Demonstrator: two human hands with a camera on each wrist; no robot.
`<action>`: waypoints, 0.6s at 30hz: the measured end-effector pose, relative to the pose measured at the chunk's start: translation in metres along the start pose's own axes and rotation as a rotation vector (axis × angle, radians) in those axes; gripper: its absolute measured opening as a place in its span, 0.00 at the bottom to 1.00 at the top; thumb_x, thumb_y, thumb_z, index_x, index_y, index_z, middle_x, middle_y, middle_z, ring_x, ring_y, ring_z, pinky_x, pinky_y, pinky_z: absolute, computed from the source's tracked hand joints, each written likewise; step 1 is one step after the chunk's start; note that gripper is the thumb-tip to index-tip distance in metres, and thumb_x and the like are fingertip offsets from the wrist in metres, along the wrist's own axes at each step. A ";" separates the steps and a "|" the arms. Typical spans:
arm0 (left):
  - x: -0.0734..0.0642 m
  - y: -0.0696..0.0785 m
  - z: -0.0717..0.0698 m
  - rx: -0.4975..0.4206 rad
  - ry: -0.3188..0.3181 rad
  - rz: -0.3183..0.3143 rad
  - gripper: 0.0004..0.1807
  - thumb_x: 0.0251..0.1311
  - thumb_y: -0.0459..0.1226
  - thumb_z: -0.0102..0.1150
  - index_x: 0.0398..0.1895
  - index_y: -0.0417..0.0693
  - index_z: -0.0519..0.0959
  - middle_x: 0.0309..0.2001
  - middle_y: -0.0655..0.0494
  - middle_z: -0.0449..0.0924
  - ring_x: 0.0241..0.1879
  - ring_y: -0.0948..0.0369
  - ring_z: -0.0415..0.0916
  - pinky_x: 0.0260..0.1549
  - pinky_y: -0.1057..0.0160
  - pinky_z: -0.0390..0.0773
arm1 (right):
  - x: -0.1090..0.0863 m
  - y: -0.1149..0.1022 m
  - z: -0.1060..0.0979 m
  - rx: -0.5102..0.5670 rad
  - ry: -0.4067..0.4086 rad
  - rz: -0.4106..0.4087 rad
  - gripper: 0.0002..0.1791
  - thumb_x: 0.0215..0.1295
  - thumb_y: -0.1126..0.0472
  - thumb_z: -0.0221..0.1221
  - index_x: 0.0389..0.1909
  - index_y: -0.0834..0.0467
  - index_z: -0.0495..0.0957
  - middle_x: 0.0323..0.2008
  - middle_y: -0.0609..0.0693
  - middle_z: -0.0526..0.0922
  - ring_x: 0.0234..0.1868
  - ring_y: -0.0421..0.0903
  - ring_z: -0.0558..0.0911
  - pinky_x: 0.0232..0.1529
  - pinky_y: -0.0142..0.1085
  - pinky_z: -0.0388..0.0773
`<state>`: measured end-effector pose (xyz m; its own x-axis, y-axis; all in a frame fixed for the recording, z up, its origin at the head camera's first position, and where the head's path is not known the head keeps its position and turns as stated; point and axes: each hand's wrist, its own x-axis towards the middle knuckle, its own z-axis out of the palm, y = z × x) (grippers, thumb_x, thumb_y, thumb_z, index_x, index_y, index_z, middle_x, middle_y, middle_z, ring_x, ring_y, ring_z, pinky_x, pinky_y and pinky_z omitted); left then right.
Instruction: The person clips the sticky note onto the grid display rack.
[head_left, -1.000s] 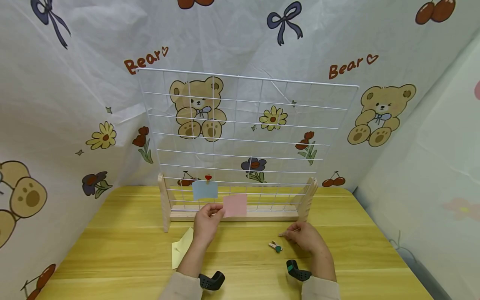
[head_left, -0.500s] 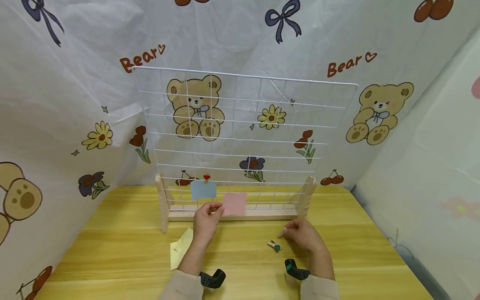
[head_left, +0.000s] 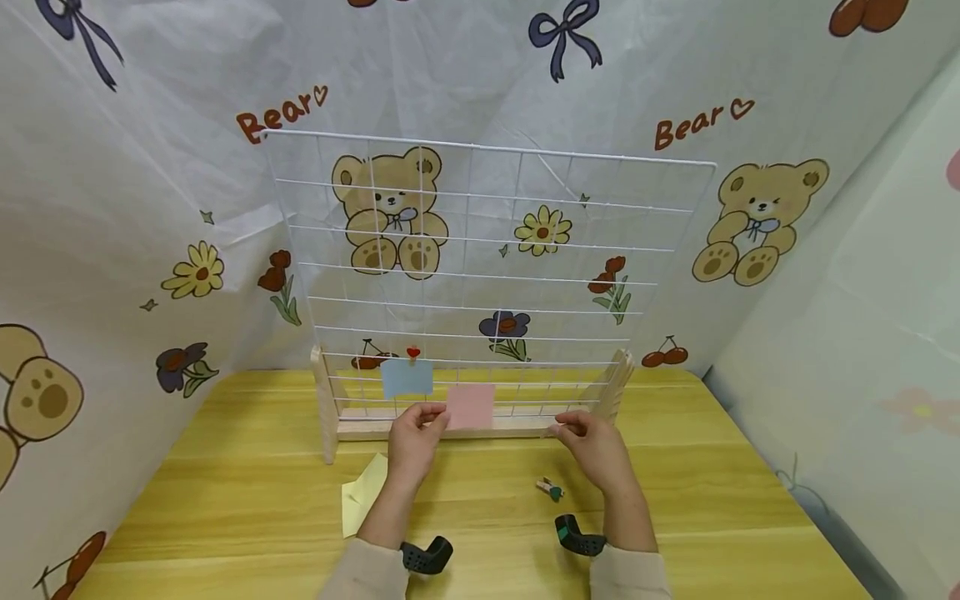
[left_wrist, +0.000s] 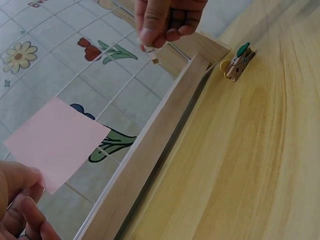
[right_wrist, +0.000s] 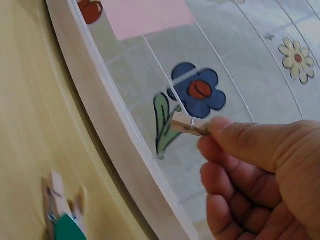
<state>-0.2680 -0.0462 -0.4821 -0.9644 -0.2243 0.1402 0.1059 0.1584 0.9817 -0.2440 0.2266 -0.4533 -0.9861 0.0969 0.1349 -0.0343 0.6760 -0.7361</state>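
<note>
At the foot of a white wire rack point(head_left: 470, 146), a person's right hand point(head_left: 600, 454) is pinching a small wooden clothespin point(right_wrist: 187, 125) between thumb and forefinger, one blunt end and the metal spring showing past the fingertips. Whether the clothespin's own mouth is gaping, the views are not making clear. To its left, the left hand point(head_left: 414, 442) is gripping a square of pink paper point(head_left: 471, 406) low on its left edge, the rest of the sheet standing out in front of the wires; whether it is touching them is hard to tell.

Risk, by the look of it, is sitting in both grips: pinched at one edge only, the pink paper could be bending or swivelling if pushed from its loose side, while the short hold on the clothespin could be letting it twist or spring free if squeezed off centre.

Just left of the pink sheet, a blue paper point(head_left: 407, 379) is hanging on the rack under a red heart clip point(head_left: 413, 354); a bump to the wires could be jolting it askew.

Farther out, a green-trimmed clothespin point(head_left: 550, 489) is lying on the wooden table point(head_left: 480, 517) near the right forearm, and a yellow paper point(head_left: 363, 496) is lying beside the left one, where a passing sleeve could be dragging it.
</note>
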 end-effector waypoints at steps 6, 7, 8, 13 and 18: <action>0.001 0.000 0.000 -0.015 -0.011 -0.014 0.08 0.62 0.34 0.69 0.43 0.42 0.87 0.40 0.45 0.88 0.32 0.65 0.77 0.27 0.69 0.72 | 0.001 -0.018 0.011 0.056 0.022 -0.042 0.11 0.68 0.58 0.66 0.46 0.60 0.87 0.38 0.52 0.89 0.36 0.42 0.82 0.35 0.30 0.78; 0.001 0.000 0.001 -0.017 -0.012 -0.014 0.08 0.62 0.34 0.69 0.43 0.42 0.87 0.40 0.45 0.88 0.32 0.66 0.77 0.27 0.69 0.72 | 0.001 -0.022 0.013 0.061 0.023 -0.059 0.11 0.69 0.58 0.66 0.46 0.60 0.87 0.38 0.52 0.89 0.36 0.42 0.83 0.35 0.30 0.78; 0.001 0.000 0.001 -0.018 -0.013 -0.015 0.08 0.62 0.34 0.69 0.43 0.42 0.87 0.40 0.45 0.88 0.32 0.66 0.76 0.27 0.69 0.72 | 0.001 -0.025 0.015 0.064 0.021 -0.066 0.11 0.69 0.58 0.65 0.46 0.60 0.87 0.38 0.52 0.89 0.36 0.43 0.83 0.35 0.30 0.78; 0.000 0.003 0.001 -0.006 0.000 -0.004 0.07 0.62 0.34 0.69 0.42 0.44 0.88 0.39 0.46 0.88 0.29 0.66 0.75 0.24 0.69 0.71 | -0.001 -0.043 0.025 0.060 -0.009 -0.101 0.12 0.71 0.57 0.64 0.49 0.58 0.86 0.41 0.51 0.89 0.38 0.43 0.83 0.38 0.34 0.81; 0.000 0.003 0.000 -0.001 0.000 -0.014 0.07 0.61 0.34 0.69 0.41 0.45 0.88 0.38 0.48 0.88 0.30 0.66 0.77 0.25 0.69 0.71 | -0.001 -0.057 0.032 0.041 0.004 -0.129 0.12 0.72 0.56 0.62 0.49 0.57 0.86 0.40 0.52 0.89 0.35 0.42 0.81 0.36 0.34 0.79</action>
<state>-0.2678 -0.0459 -0.4796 -0.9656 -0.2269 0.1270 0.0931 0.1543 0.9836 -0.2464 0.1646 -0.4321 -0.9725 0.0139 0.2326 -0.1674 0.6527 -0.7389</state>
